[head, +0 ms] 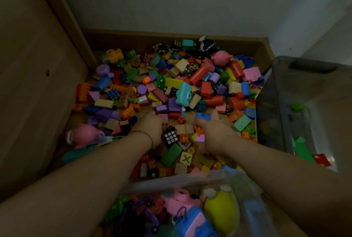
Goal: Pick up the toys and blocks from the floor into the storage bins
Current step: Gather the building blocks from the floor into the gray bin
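Observation:
A dense pile of coloured blocks and toys [171, 84] covers the wooden floor inside a low wooden frame. My left hand [152, 127] reaches into the pile's near edge, fingers curled downward beside a pink block [163, 116] and a small black puzzle cube [170, 137]; what those fingers hold is hidden. My right hand [216, 134] is a little to the right, thumb and fingers pinching a blue block [202, 116]. A clear storage bin [190, 177] lies just below my arms and holds pink, yellow and blue toys.
A grey translucent bin [276, 88] stands at the right edge of the pile with green pieces inside. A pink plush toy [83, 134] lies at the left near a wooden panel [38, 84]. A white wall rises behind.

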